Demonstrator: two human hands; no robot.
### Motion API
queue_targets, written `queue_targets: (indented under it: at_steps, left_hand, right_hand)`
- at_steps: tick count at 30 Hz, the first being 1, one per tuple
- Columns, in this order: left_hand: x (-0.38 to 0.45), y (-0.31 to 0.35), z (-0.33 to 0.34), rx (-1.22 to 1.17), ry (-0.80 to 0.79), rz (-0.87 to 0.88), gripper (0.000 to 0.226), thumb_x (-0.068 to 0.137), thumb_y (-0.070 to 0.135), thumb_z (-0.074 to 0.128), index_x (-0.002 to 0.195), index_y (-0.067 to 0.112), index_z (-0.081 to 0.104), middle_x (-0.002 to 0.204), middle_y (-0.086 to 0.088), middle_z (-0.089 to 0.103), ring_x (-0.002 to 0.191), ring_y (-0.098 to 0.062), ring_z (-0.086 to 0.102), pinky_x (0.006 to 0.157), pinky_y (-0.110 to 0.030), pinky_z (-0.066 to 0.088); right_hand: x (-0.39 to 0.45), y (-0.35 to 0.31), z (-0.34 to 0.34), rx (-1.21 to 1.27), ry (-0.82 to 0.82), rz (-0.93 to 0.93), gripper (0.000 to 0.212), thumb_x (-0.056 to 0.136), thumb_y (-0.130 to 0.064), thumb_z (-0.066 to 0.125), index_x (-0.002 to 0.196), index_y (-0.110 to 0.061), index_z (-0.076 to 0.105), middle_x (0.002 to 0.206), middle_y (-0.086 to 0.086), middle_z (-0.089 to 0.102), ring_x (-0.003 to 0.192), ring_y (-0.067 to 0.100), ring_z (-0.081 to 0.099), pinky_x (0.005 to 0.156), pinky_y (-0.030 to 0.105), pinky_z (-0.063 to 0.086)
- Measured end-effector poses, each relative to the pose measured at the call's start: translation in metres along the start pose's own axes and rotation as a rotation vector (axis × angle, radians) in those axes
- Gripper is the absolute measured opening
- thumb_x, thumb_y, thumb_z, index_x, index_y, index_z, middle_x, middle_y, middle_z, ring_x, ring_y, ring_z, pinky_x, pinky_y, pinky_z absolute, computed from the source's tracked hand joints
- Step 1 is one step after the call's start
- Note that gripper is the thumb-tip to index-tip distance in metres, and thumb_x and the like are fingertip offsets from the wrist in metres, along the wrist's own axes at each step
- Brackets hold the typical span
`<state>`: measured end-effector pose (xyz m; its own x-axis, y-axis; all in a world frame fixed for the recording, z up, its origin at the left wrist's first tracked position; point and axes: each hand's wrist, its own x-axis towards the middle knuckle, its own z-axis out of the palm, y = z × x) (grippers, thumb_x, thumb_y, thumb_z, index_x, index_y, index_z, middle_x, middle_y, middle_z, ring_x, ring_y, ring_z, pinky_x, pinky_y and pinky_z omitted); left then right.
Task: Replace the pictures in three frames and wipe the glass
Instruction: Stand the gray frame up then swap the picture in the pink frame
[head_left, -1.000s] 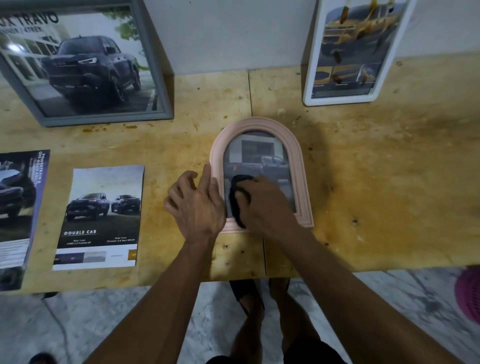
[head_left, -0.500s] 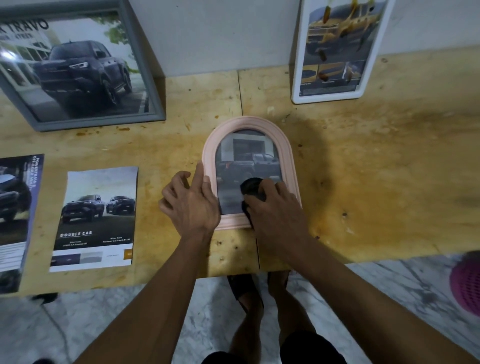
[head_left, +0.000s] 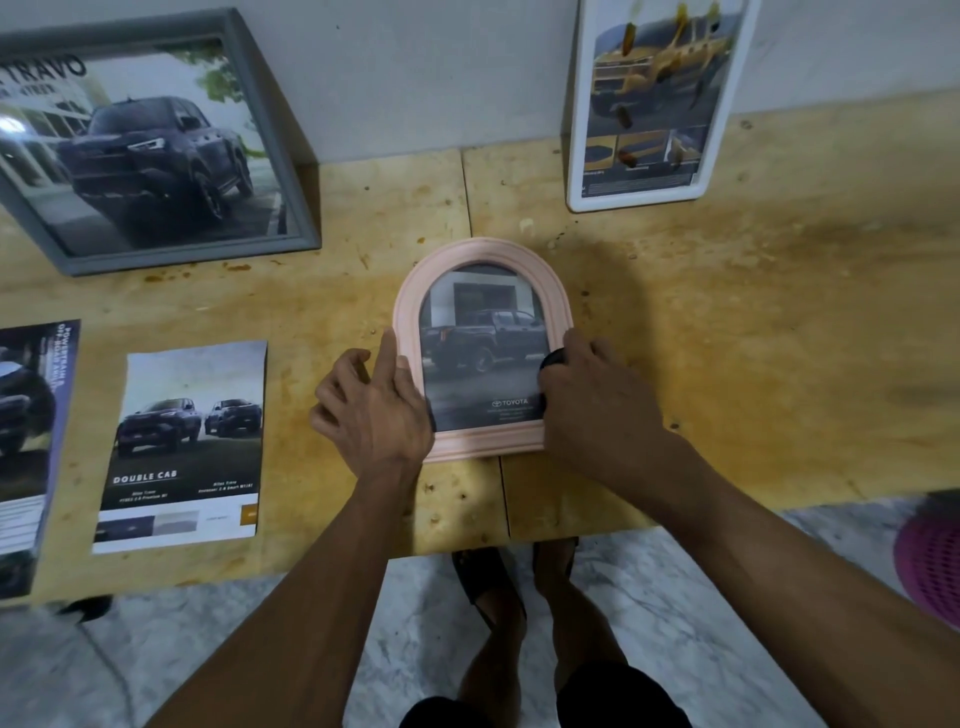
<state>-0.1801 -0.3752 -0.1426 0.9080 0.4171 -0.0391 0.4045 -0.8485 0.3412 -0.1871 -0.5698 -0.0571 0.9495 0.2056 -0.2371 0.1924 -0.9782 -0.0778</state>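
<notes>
A pink arched frame (head_left: 483, 252) lies flat on the wooden table (head_left: 727, 322), holding a dark pickup picture behind glass. My left hand (head_left: 371, 410) presses flat on the frame's left edge, fingers apart. At the frame's right edge my right hand (head_left: 592, 400) grips a black cloth (head_left: 555, 358), mostly hidden under the fingers. A grey frame (head_left: 260, 130) with a truck picture leans on the wall at the back left. A white frame (head_left: 576, 130) leans at the back right.
Two loose car pictures lie at the left: a "Double Cab" sheet (head_left: 182, 447) and a larger brochure (head_left: 31, 441) at the edge. The table's front edge runs just below my hands. A pink basket (head_left: 932, 561) stands on the floor at the right.
My right hand slid the black cloth from the lower middle of the glass to the frame's right edge, uncovering the picture. My left hand stayed on the left edge.
</notes>
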Motion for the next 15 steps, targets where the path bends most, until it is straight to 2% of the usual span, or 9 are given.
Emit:
queue_targets:
  at_steps: [3, 5, 7, 9, 10, 12, 15]
  left_hand:
    - [0.0, 0.001, 0.0, 0.001, 0.004, 0.002, 0.038, 0.103, 0.041, 0.037, 0.139, 0.041, 0.051, 0.137, -0.007, 0.044, 0.122, -0.034, 0.036, 0.098, -0.05, 0.026]
    - [0.0, 0.001, 0.0, 0.005, 0.003, 0.001, 0.038, 0.103, 0.04, 0.038, 0.139, 0.041, 0.051, 0.136, -0.007, 0.044, 0.122, -0.035, 0.036, 0.098, -0.05, 0.026]
    - [-0.001, 0.001, -0.001, 0.008, 0.001, 0.004, 0.038, 0.103, 0.04, 0.038, 0.139, 0.041, 0.051, 0.136, -0.007, 0.043, 0.122, -0.035, 0.035, 0.098, -0.05, 0.026]
    - [0.0, 0.0, 0.0, 0.012, -0.001, 0.009, 0.038, 0.103, 0.04, 0.037, 0.139, 0.041, 0.051, 0.136, -0.007, 0.043, 0.122, -0.035, 0.035, 0.098, -0.05, 0.026]
    - [0.0, 0.0, 0.0, 0.014, -0.003, 0.011, 0.038, 0.103, 0.04, 0.037, 0.139, 0.041, 0.051, 0.136, -0.008, 0.043, 0.122, -0.035, 0.035, 0.098, -0.05, 0.026]
    - [0.0, 0.0, 0.001, 0.012, -0.003, 0.012, 0.038, 0.103, 0.04, 0.037, 0.138, 0.04, 0.051, 0.136, -0.008, 0.043, 0.123, -0.035, 0.035, 0.098, -0.051, 0.026]
    - [0.001, -0.001, 0.001, 0.008, -0.002, 0.016, 0.038, 0.104, 0.042, 0.036, 0.138, 0.04, 0.051, 0.136, -0.009, 0.043, 0.123, -0.036, 0.036, 0.099, -0.052, 0.026]
  right_hand:
    - [-0.001, 0.034, 0.008, 0.02, 0.093, 0.111, 0.016, 0.091, -0.022, 0.046, 0.099, -0.015, 0.059, 0.114, 0.009, 0.052, 0.103, 0.029, 0.044, 0.071, 0.035, 0.042]
    - [-0.004, 0.06, 0.015, -0.055, 0.184, 0.223, 0.031, 0.093, -0.023, 0.035, 0.108, -0.011, 0.058, 0.111, 0.013, 0.056, 0.098, 0.034, 0.046, 0.07, 0.036, 0.036]
    - [-0.014, 0.08, 0.018, -0.033, 0.335, 0.364, 0.028, 0.096, -0.018, 0.04, 0.111, -0.005, 0.059, 0.109, 0.019, 0.057, 0.092, 0.037, 0.047, 0.068, 0.036, 0.027]
    - [-0.022, 0.089, 0.018, 0.12, 0.468, 0.461, 0.019, 0.097, -0.011, 0.048, 0.109, -0.003, 0.06, 0.11, 0.019, 0.059, 0.095, 0.039, 0.047, 0.069, 0.039, 0.03]
    - [-0.025, 0.09, 0.021, 0.169, 0.455, 0.456, 0.018, 0.097, -0.011, 0.049, 0.109, -0.006, 0.06, 0.111, 0.015, 0.06, 0.099, 0.038, 0.047, 0.072, 0.041, 0.034]
    - [-0.034, 0.088, 0.037, 0.183, 0.321, 0.34, 0.018, 0.098, -0.015, 0.044, 0.107, -0.014, 0.059, 0.116, 0.006, 0.062, 0.11, 0.03, 0.05, 0.087, 0.044, 0.037]
    - [-0.056, 0.08, 0.064, 0.297, 0.185, 0.184, 0.026, 0.095, -0.019, 0.038, 0.109, -0.015, 0.059, 0.139, 0.004, 0.055, 0.135, 0.022, 0.041, 0.11, 0.047, 0.025]
